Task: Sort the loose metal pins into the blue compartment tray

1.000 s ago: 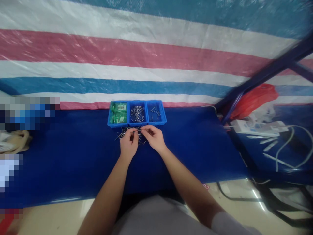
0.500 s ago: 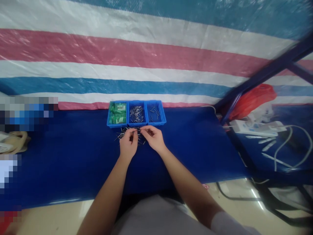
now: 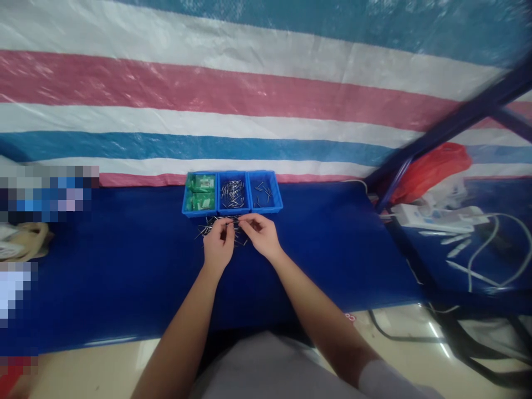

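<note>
My left hand [image 3: 218,239] and my right hand [image 3: 261,235] face each other just in front of the blue bins, fingertips almost meeting. Each pinches with thumb and fingers at a thin metal piece [image 3: 235,221], too small to make out well. Under and around the fingers lies a loose pile of thin metal pieces [image 3: 203,228], partly hidden by both hands. Behind it, the middle blue bin [image 3: 233,211] holds many short metal pieces, and the right blue bin [image 3: 266,210] a few. Green packets [image 3: 202,201] fill the left blue bin [image 3: 199,214].
A blue-covered table [image 3: 124,266] spreads under everything, with a striped tarp [image 3: 249,88] behind. To the right stand a dark metal frame [image 3: 449,124], a red plastic bag [image 3: 436,172], a white power strip [image 3: 436,217] and a cable [image 3: 471,260]. A basket [image 3: 37,241] sits at left.
Both hands stay in the same place with the same pinch. The view has shifted very slightly; the bins and the pile look unchanged.
</note>
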{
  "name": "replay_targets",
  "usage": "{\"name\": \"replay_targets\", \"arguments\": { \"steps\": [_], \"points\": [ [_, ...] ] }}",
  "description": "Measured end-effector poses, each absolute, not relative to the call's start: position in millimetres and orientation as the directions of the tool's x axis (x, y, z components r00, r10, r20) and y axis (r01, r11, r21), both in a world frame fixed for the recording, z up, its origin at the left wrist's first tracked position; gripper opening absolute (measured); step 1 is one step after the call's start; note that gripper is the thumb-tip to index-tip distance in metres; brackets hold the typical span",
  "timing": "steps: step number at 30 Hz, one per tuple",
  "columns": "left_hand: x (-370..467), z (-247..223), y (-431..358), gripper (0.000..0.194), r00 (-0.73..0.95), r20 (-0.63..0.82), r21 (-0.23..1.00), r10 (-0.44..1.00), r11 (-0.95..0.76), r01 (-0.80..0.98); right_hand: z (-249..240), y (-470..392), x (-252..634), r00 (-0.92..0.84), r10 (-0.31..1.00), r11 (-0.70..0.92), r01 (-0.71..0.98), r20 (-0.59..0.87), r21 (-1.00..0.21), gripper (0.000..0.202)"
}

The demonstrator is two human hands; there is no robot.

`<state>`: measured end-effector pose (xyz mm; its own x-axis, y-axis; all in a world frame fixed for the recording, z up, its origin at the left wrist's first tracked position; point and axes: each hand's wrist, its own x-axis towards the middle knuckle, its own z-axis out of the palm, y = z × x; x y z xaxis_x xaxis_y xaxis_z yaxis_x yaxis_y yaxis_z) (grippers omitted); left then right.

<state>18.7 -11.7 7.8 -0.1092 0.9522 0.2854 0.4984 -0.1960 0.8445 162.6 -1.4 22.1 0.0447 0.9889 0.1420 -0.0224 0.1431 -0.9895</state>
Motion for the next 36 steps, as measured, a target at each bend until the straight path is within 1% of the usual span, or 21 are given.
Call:
{"name": "replay_targets", "arguments": {
  "steps": [13, 22, 28, 36],
  "points": [
    [18.9, 6.7, -10.9, 0.022, -0.106, 0.282, 0.844, 0.953, -0.194, 0.500, 18.7, -0.3, 162.5, 0.045, 0.989, 0.145, -0.038, 0.143, -0.989, 0.020],
    [19.1, 9.3, -11.4, 0.022, -0.103, 0.280, 0.845, 0.954, -0.194, 0.499, 21.8, -0.8, 162.8, 0.051, 0.990, 0.134, -0.009, 0.134, -0.991, 0.020],
    [19.5, 9.1, -11.5, 0.022, -0.106, 0.273, 0.845, 0.956, -0.186, 0.501, 19.4, -0.7, 163.2, 0.042, 0.989, 0.146, -0.019, 0.145, -0.989, 0.019],
    [19.8, 8.0, -11.0, 0.021, -0.116, 0.292, 0.843, 0.949, -0.197, 0.501, 19.2, -0.4, 162.7, 0.043, 0.990, 0.136, -0.025, 0.135, -0.990, 0.021]
  ]
}}
